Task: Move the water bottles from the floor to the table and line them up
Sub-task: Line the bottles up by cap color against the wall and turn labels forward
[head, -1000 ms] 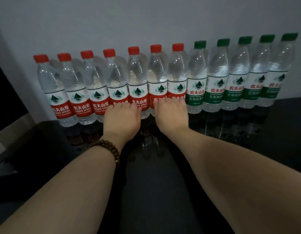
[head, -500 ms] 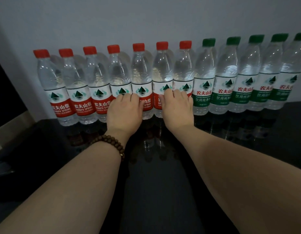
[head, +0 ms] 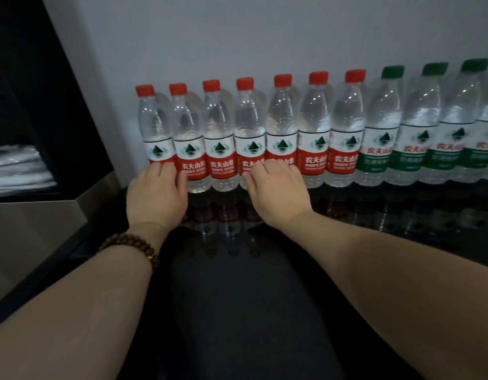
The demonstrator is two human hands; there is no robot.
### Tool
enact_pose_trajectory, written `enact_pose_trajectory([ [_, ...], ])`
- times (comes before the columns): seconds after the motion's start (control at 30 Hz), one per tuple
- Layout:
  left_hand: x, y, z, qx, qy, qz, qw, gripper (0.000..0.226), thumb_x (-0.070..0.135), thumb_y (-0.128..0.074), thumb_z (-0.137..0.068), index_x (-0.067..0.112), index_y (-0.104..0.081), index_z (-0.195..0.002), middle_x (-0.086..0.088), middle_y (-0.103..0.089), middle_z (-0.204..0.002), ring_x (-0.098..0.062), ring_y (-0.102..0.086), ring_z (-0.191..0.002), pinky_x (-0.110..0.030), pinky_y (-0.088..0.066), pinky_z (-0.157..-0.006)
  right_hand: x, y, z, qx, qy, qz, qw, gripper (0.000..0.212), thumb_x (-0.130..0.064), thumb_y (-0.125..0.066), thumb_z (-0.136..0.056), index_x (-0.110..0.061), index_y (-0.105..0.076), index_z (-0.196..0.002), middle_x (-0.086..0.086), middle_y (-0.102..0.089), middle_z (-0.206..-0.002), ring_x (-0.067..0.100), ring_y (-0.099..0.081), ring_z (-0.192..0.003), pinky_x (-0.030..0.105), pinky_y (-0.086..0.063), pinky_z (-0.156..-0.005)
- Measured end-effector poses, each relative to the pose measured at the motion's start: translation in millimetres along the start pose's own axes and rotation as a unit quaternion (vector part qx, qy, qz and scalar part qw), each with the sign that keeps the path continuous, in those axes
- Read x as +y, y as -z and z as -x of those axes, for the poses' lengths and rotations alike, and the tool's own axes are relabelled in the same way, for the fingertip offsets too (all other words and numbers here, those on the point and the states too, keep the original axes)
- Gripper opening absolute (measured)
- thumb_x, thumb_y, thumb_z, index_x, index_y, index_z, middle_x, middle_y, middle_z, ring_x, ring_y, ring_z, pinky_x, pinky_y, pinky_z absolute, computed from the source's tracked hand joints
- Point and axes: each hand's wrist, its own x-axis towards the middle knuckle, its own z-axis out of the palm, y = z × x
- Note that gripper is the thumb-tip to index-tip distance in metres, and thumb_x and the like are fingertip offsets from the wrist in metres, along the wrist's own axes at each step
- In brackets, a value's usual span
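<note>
Standing upright in one touching row along the grey wall, the water bottles are carried by the black bench, red caps left, green caps right. The left grip is spread flat, fingers laid against the leftmost bottle. The right grip is likewise flat, fingers pressed on the fourth and fifth labels; nothing is held.

Dim, soft blur, glossy reflections, wide-angle edge distortion

Dimly lit: plain pale wall at back, dark panel left of the wall, metal ledge beneath that, glossy black table at the wall's foot.
</note>
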Motion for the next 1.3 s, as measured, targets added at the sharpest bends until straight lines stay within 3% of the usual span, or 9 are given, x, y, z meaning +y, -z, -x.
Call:
enact_pose_trajectory([
  [0.13, 4, -10, -9, 0.005, 0.031, -0.010, 0.999, 0.033, 0.047, -0.046, -0.100, 0.022, -0.048, -0.079, 0.003, -0.046, -0.082, -0.024, -0.050, -0.081, -0.048, -0.038, -0.086, -9, -18, -18, 0.009, 0.006, 0.061, 0.998, 0.031, -0.035, -0.044, -0.107, -0.014, -0.062, -0.094, 0.008, -0.062, -0.092, 0.030, -0.055, -0.088, 0.044, -0.039, -0.079],
  [0.2, 2, -17, -13, -0.001, 0.032, -0.009, 0.999, 0.035, 0.051, -0.042, -0.100, 0.022, -0.049, -0.080, 0.005, -0.044, -0.082, -0.019, -0.045, -0.081, -0.048, -0.037, -0.087, -9, -25, -23, 0.023, 0.003, 0.082, 0.996, 0.029, -0.033, -0.045, -0.107, -0.013, -0.061, -0.095, 0.008, -0.060, -0.092, 0.030, -0.053, -0.087, 0.043, -0.039, -0.078],
  [0.33, 1, -28, -22, -0.012, 0.015, -0.007, 1.000, 0.037, 0.049, -0.041, -0.102, 0.018, -0.056, -0.087, 0.004, -0.043, -0.086, -0.024, -0.054, -0.090, -0.048, -0.039, -0.086, -5, -32, -29, 0.042, -0.017, 0.103, 0.994, 0.029, -0.032, -0.042, -0.109, -0.012, -0.059, -0.097, 0.008, -0.059, -0.095, 0.029, -0.052, -0.088, 0.042, -0.037, -0.079],
  [0.47, 1, -36, -27, -0.031, 0.019, 0.010, 0.999, 0.039, 0.046, -0.038, -0.105, 0.015, -0.060, -0.097, -0.004, -0.058, -0.097, -0.027, -0.054, -0.099, -0.049, -0.041, -0.090, -5, -36, -32, 0.041, -0.039, 0.111, 0.992, 0.021, -0.028, -0.044, -0.107, -0.013, -0.057, -0.101, 0.008, -0.057, -0.098, 0.029, -0.052, -0.089, 0.043, -0.038, -0.081],
  [0.7, -1, -37, -31, -0.045, 0.010, 0.020, 0.999, 0.029, 0.044, -0.037, -0.105, 0.021, -0.050, -0.094, -0.004, -0.060, -0.098, -0.028, -0.053, -0.099, -0.051, -0.042, -0.091, -5, -39, -32, 0.035, -0.053, 0.128, 0.990, 0.004, -0.019, -0.058, -0.099, -0.015, -0.056, -0.101, 0.006, -0.055, -0.096, 0.026, -0.051, -0.088, 0.039, -0.032, -0.078],
  [0.87, -1, -39, -31, -0.035, 0.002, 0.006, 0.999, 0.030, 0.046, -0.036, -0.105, 0.023, -0.044, -0.087, 0.006, -0.047, -0.086, -0.023, -0.049, -0.088, -0.049, -0.042, -0.089, -3, -38, -31, 0.053, -0.035, 0.126, 0.990, 0.015, -0.026, -0.050, -0.105, -0.014, -0.059, -0.102, 0.007, -0.057, -0.095, 0.028, -0.053, -0.086, 0.040, -0.036, -0.077],
  [1.13, 34, -32, -33, -0.001, -0.030, -0.001, 1.000, 0.055, 0.068, -0.029, -0.099, 0.029, -0.038, -0.063, 0.015, -0.038, -0.059, -0.016, -0.045, -0.061, -0.041, -0.038, -0.079, -3, -36, -31, 0.082, -0.045, 0.088, 0.992, 0.026, -0.034, -0.046, -0.104, -0.017, -0.060, -0.090, 0.003, -0.062, -0.089, 0.026, -0.057, -0.084, 0.042, -0.040, -0.076],
  [1.3, 44, -37, -34, -0.019, -0.081, -0.036, 0.996, 0.052, 0.064, -0.036, -0.101, 0.027, -0.041, -0.065, 0.014, -0.036, -0.057, -0.016, -0.046, -0.060, -0.039, -0.031, -0.074, -1, -38, -32, 0.077, -0.036, 0.106, 0.991, 0.029, -0.041, -0.050, -0.103, -0.017, -0.063, -0.094, 0.002, -0.066, -0.090, 0.026, -0.062, -0.081, 0.040, -0.036, -0.073],
])
